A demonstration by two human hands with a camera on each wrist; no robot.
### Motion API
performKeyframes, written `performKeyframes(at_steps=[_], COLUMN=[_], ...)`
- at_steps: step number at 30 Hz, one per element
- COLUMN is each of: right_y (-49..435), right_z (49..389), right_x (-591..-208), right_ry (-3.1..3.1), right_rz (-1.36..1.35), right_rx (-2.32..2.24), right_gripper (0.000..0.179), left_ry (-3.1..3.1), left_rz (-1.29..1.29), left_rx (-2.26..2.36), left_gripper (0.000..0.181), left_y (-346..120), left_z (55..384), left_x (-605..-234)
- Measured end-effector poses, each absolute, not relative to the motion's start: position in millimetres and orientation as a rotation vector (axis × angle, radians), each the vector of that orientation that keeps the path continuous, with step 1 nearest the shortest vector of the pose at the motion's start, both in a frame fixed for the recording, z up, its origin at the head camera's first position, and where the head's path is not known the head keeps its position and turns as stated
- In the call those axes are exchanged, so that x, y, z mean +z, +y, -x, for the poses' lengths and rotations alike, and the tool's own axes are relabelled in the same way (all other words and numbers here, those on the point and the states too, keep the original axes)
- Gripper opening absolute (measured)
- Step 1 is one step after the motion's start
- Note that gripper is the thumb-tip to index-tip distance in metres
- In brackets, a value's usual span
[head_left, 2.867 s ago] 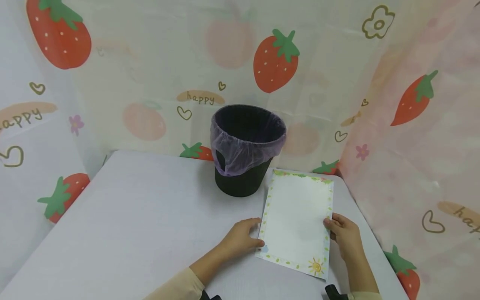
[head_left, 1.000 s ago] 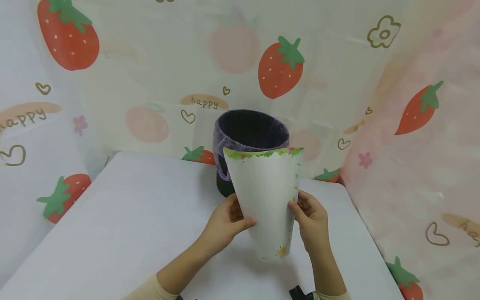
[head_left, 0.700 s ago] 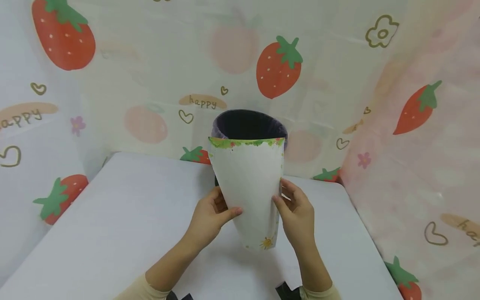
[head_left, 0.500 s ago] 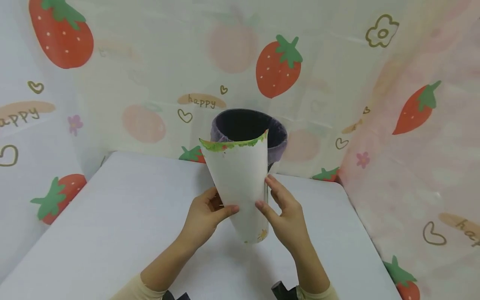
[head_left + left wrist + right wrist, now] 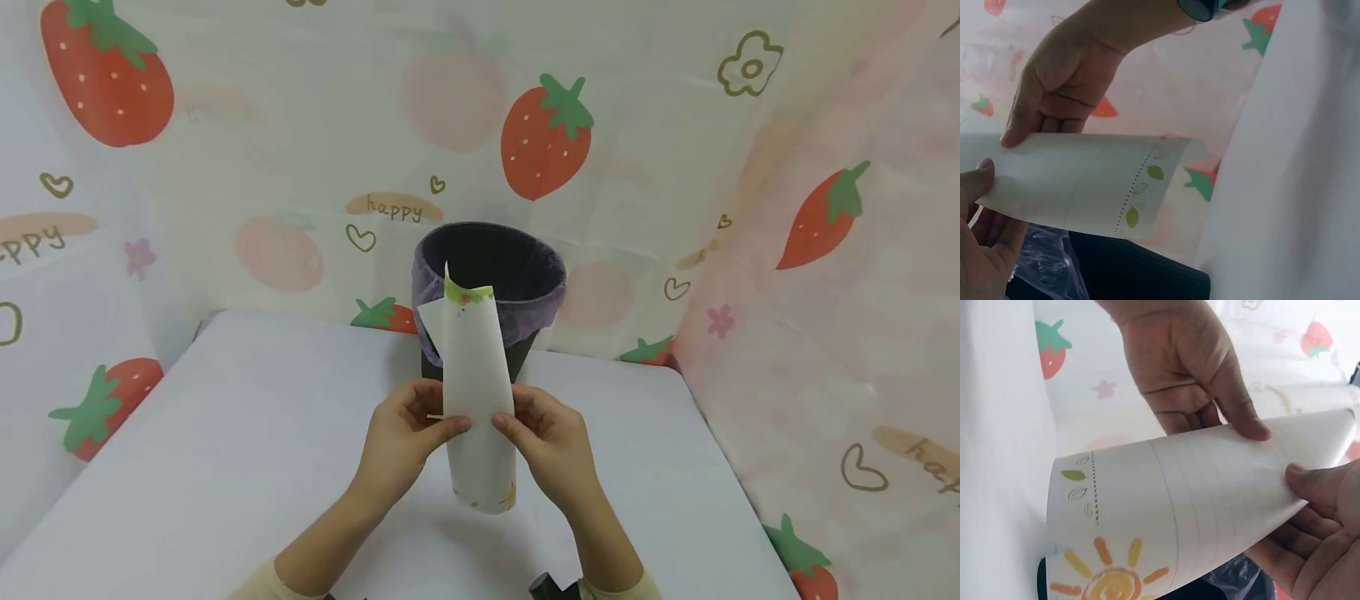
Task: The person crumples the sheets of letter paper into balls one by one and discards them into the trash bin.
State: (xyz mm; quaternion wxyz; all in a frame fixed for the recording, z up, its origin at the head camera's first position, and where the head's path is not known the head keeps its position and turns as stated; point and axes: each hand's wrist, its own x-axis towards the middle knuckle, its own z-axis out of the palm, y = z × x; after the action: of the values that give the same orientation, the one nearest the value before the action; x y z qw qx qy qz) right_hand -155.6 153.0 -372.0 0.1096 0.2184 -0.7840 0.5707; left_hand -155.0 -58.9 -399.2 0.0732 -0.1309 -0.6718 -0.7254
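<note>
A sheet of paper (image 5: 476, 375), rolled into a loose tube, stands upright between both hands above the table. Its leaf-and-flower border shows at the top and a yellow-orange sun (image 5: 1113, 584) at the bottom corner. My left hand (image 5: 401, 437) grips the tube's left side, thumb in front and fingers behind. On the right side my right hand (image 5: 555, 450) pinches it the same way. The fingers behind the paper are partly hidden. A paper corner (image 5: 432, 323) sticks out behind the tube at upper left. Faint ruled lines show on the sheet in the right wrist view.
A black bin (image 5: 522, 354) with a purple plastic liner (image 5: 536, 317) stands behind the paper, at the back of the white table (image 5: 247, 467). A strawberry-print cloth (image 5: 322, 125) rises round the back and sides. Black wrist gear (image 5: 551, 586) shows at the right sleeve.
The sheet lay flat at the right of the table, was lifted upright, and moved left in front of the bin. It has curled from a wide bend into a narrow tube as the hands came closer together.
</note>
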Motion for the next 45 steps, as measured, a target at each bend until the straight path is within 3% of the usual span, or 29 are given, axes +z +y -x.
performKeyframes(at_steps=[5,13,18,23,29,32,36,40,45], right_y=[151,153,149,144,142,144,150,157,160], right_z=[160,169,172,170,167,166,166,168,169], right_x=[-373,-380,-388,-392,-393,-392,-388,-381,-379], right_ry=[-2.282,-2.228,-2.167,-2.157,-2.151,-2.172,-2.074,-1.983,-2.151], right_rz=[-0.521,-0.406,-0.425,-0.506,-0.504,-0.56,-0.687,-0.901,-1.094], right_rx=[1.739,1.999,2.136,2.139,2.057,1.806,1.275,0.914,0.849], right_gripper=[0.022,0.018,0.019,0.018,0.015,0.017,0.049,0.091,0.096], left_ry=[-1.891,-2.072,-2.18,-2.155,-2.084,-2.086,-2.137,-2.182,-2.187], left_rz=[0.491,0.849,0.867,0.803,0.807,0.74,0.588,0.531,0.701], left_rx=[-2.078,-1.762,-1.555,-1.485,-1.634,-1.752,-1.855,-1.938,-1.974], left_gripper=[0.051,0.11,0.115,0.101,0.069,0.051,0.027,0.016,0.012], left_y=[-60,-63,-57,-54,-51,-51,-54,-56,-56], left_z=[158,165,162,163,164,163,160,159,161], left_x=[-404,-407,-412,-418,-419,-417,-413,-410,-411])
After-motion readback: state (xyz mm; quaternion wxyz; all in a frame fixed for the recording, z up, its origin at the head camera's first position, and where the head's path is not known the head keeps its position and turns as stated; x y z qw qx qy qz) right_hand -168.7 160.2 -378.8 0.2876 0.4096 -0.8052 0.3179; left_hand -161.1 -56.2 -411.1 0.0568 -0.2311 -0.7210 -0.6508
